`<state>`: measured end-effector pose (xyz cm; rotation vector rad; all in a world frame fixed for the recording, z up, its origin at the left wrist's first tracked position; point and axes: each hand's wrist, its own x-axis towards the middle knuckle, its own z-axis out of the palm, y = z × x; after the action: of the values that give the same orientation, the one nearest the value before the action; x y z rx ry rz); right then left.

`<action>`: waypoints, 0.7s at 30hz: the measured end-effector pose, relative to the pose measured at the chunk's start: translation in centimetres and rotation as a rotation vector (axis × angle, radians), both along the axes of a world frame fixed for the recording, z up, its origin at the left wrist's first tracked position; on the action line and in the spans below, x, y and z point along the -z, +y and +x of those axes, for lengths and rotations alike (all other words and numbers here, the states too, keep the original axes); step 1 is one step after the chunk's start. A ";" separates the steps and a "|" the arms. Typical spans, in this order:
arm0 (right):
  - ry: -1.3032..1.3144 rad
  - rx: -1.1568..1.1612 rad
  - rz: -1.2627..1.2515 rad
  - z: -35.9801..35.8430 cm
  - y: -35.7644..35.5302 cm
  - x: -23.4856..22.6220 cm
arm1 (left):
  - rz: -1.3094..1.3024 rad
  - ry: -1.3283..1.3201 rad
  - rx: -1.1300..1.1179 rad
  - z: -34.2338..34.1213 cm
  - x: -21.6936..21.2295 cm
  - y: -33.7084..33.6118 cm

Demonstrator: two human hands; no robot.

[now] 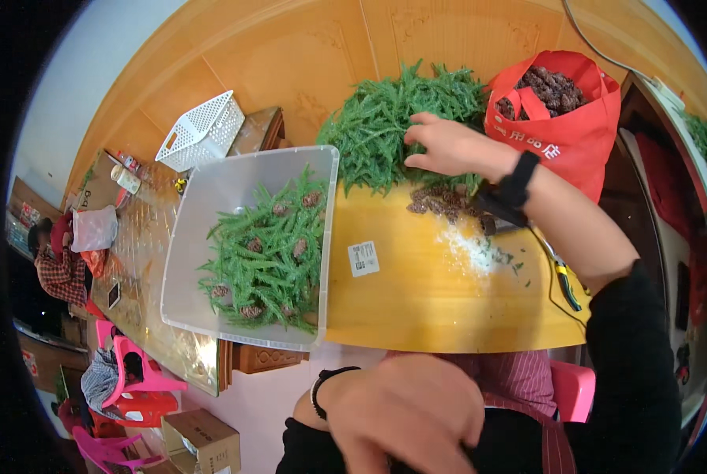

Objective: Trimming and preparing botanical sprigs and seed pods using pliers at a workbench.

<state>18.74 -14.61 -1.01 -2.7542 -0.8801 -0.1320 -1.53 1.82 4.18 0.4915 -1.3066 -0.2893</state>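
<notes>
Table (416, 316): smooth yellow wood, dusted with white powder (473, 251) at right
Right hand (446, 148): fingers spread, nothing visibly gripped
Green sprigs (369, 130): feathery, needle-leaved heap at the far side, directly beneath that hand
Left hand (409, 399): near, blurred, bent; cannot tell whether it holds anything
Plastic bin (187, 265): translucent, left, containing cone-studded greenery (268, 272)

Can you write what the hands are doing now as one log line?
right grip: open, over greenery pile | left grip: blurred, in foreground | plastic bin: sprigs with pinecones | red bag: loose pinecones
</notes>
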 end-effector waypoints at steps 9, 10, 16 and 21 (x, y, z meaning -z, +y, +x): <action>0.513 -0.004 0.605 -0.9 -0.9 -2.1 | 0.422 0.684 -0.561 3.2 6.4 0.7; 0.719 -0.047 0.815 -2.7 -1.4 -3.2 | 0.414 0.804 -0.686 3.6 7.0 0.1; 1.316 -0.473 1.423 -11.2 -5.2 -1.9 | 0.261 1.191 -0.572 5.9 9.1 -1.4; 1.378 -0.448 1.745 -14.8 -8.1 1.9 | 0.339 0.982 -0.459 5.0 8.9 -3.2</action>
<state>3.95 -22.67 -2.87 -0.5918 -0.4105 0.6502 3.43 -1.33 -4.68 0.7840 -0.1715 -0.3060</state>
